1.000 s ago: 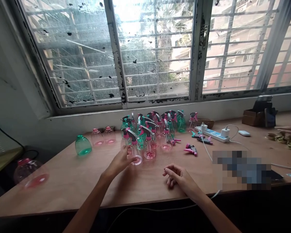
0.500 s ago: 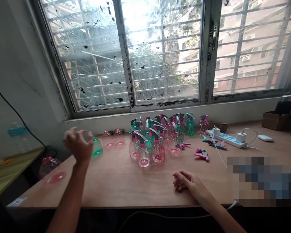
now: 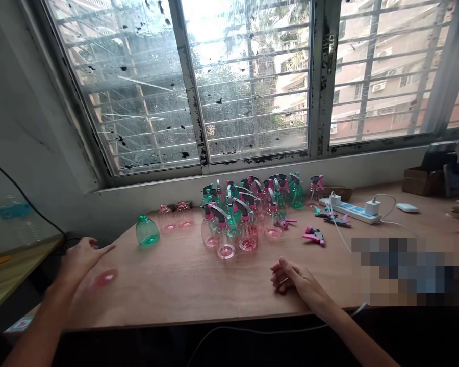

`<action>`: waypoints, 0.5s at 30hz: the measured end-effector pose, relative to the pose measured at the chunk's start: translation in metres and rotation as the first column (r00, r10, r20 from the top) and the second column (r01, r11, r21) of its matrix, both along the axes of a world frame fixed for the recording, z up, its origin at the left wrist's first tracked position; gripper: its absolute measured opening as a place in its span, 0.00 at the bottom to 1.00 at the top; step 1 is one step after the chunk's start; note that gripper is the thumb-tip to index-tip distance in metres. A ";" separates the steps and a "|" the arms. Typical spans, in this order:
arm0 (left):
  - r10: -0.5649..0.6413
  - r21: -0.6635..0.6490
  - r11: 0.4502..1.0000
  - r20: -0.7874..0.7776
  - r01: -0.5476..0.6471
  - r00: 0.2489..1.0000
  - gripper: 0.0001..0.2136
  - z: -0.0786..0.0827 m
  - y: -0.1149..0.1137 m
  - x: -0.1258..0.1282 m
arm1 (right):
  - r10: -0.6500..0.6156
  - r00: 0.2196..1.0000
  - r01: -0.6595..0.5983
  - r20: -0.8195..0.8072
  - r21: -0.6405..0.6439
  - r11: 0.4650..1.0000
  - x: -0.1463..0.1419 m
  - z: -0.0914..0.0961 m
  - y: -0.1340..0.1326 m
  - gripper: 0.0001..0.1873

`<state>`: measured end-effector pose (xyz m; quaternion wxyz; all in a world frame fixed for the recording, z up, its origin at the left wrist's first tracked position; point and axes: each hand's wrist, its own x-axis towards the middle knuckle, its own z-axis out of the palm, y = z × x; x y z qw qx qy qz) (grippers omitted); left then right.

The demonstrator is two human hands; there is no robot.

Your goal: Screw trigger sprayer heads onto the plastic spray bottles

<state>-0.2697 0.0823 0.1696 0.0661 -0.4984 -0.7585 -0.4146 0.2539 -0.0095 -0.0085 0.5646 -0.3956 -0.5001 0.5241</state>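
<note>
At the left end of the table, my left hand [image 3: 80, 260] is closed around the upper part of a clear pink spray bottle body with no spray head. Its pink base [image 3: 104, 278] shows below the fingers, while the hand hides the neck. A green bottle without a head [image 3: 147, 232] stands to the right of that hand. My right hand [image 3: 290, 278] rests on the table near the front edge, fingers loosely curled, with nothing visible in it. Beyond it, pink and green spray bottles [image 3: 226, 244] with trigger heads stand in a cluster.
Two headless pink bottles [image 3: 184, 216] stand at the back left. Loose trigger spray heads [image 3: 314, 236] lie right of the cluster, near a white power strip [image 3: 352, 210] with cables. A cardboard box [image 3: 421, 181] sits at the back right, below the window.
My left hand has come down and left, from near the green bottle onto the pink bottle, whose base has shifted right. The right hand stays put. The view has turned slightly.
</note>
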 end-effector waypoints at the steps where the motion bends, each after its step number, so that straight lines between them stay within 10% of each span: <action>1: -0.001 0.041 0.999 0.056 -0.002 0.998 0.16 -0.008 -0.001 0.013 | -0.005 1.000 0.004 0.010 0.009 1.000 0.000 0.001 -0.001 0.34; 7: -0.200 0.089 0.977 0.104 0.191 0.974 0.23 -0.065 -0.036 0.110 | -0.148 0.918 0.090 0.367 0.171 0.981 0.018 0.023 -0.005 0.25; 15: -0.710 0.205 0.701 0.112 0.683 0.695 0.19 -0.127 -0.072 0.244 | -0.733 0.313 0.401 0.604 0.615 0.678 0.118 0.006 0.029 0.26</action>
